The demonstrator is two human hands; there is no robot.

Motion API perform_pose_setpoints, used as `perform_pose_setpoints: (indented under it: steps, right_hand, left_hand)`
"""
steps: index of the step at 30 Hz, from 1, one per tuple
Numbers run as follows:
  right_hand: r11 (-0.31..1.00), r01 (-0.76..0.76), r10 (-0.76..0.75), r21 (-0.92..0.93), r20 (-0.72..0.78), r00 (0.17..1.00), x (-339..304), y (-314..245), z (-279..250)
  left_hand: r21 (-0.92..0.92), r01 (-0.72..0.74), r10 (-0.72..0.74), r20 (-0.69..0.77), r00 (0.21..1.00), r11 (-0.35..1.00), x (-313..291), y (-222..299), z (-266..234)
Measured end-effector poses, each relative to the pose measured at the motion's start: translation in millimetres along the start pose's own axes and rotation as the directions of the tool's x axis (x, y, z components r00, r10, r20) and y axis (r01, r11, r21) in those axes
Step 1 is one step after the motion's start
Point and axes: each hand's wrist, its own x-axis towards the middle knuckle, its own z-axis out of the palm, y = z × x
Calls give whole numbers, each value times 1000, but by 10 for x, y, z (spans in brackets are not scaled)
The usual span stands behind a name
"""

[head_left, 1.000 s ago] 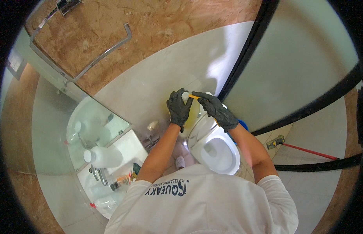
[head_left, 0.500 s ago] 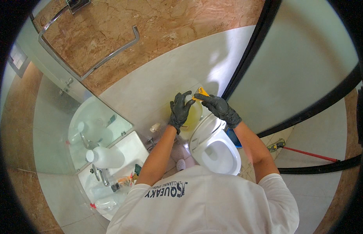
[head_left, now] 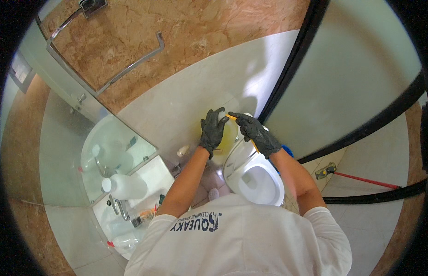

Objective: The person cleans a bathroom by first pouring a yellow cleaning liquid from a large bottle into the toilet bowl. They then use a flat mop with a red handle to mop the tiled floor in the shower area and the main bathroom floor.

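My black-gloved left hand (head_left: 212, 132) is over the yellow-tinted area behind the toilet, thumb and fingers apart in a curve. A small whitish patch shows in that gap; I cannot tell what it is. My right hand (head_left: 260, 135), also gloved in black, is closed round a thin orange-yellow tool (head_left: 231, 117). One end of the tool points at my left thumb, and another part shows below the palm. Its middle is hidden by my glove, so its kind is unclear. Below my hands is the white toilet (head_left: 275, 181), its lid (head_left: 241, 154) raised.
A white washbasin (head_left: 161, 170) on the left holds a large white jug (head_left: 131, 186), a clear bottle (head_left: 126, 241) and a brush (head_left: 145, 217). Above it hang a mirror (head_left: 117, 142) and a metal rail (head_left: 135, 62). Right, a black-framed glass panel (head_left: 356, 83) stands near a red-handled mop (head_left: 366, 181).
My right hand has turned and shifted slightly; the orange-yellow tool now shows edge-on instead of its broad face. My left hand has barely moved.
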Motion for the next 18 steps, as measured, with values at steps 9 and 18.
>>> perform_pose_setpoints:
  steps: [9, 18]
  right_hand:
    - [772, 306, -338, -557, 48, 940, 216, 543, -258]
    - [744, 331, -353, -581, 80, 932, 152, 473, -231]
  left_hand:
    - [-105, -25, 38, 116, 993, 994, 45, -10, -104]
    - [-47, -47, 53, 136, 989, 998, 20, -52, -120]
